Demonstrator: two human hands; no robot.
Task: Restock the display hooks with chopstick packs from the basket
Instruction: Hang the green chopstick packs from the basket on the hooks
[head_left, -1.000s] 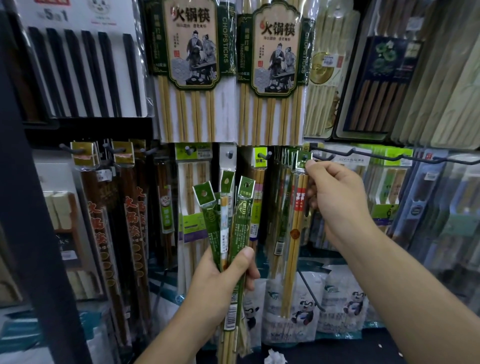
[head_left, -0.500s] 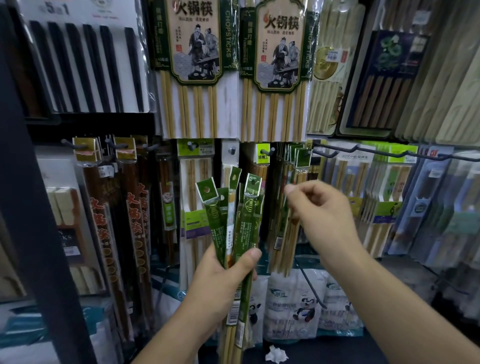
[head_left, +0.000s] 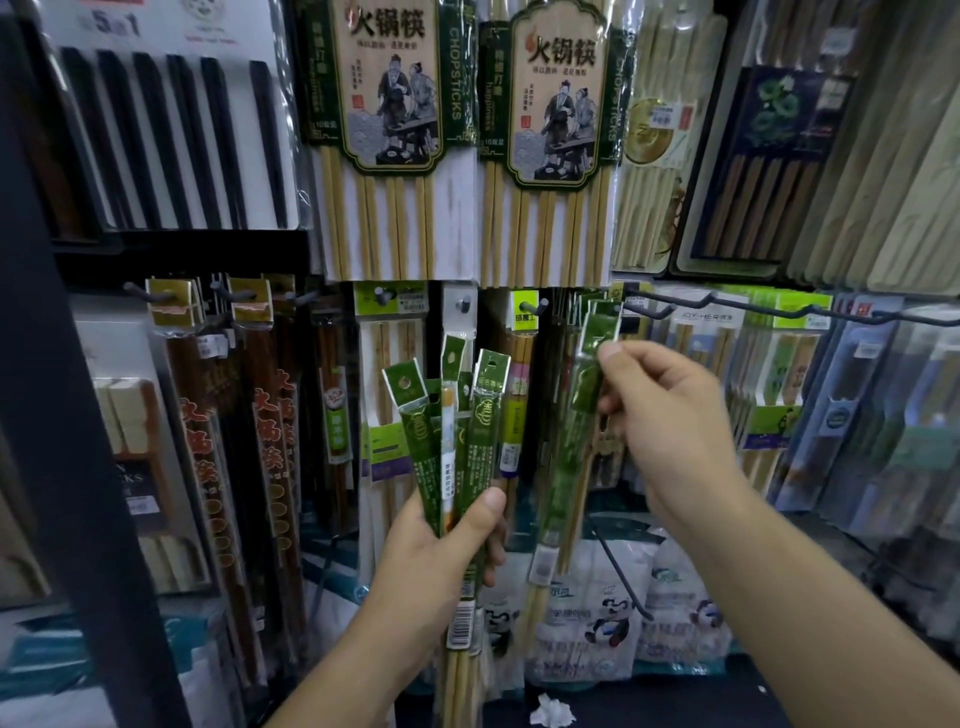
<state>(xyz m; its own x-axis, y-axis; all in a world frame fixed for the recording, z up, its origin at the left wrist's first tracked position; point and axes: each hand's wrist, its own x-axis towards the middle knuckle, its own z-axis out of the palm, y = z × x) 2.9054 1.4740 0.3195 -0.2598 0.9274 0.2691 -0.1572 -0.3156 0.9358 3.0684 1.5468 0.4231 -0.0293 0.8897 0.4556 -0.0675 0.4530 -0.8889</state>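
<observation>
Head view: left hand (head_left: 441, 551) grips a fanned bundle of green chopstick packs (head_left: 488, 415) low as ready supply, while right hand (head_left: 670, 415) pinches one green pack (head_left: 571, 452) just under its header, hole end up beside the wire hook (head_left: 769, 304), likely for threading on; basket unseen.

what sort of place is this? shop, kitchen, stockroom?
Most likely a shop's housewares aisle. Rows of packaged chopstick sets hang from metal display hooks, a barcode label shows on the bundle of green packs that the left hand grips, and the right hand pinches a single green pack.
</observation>
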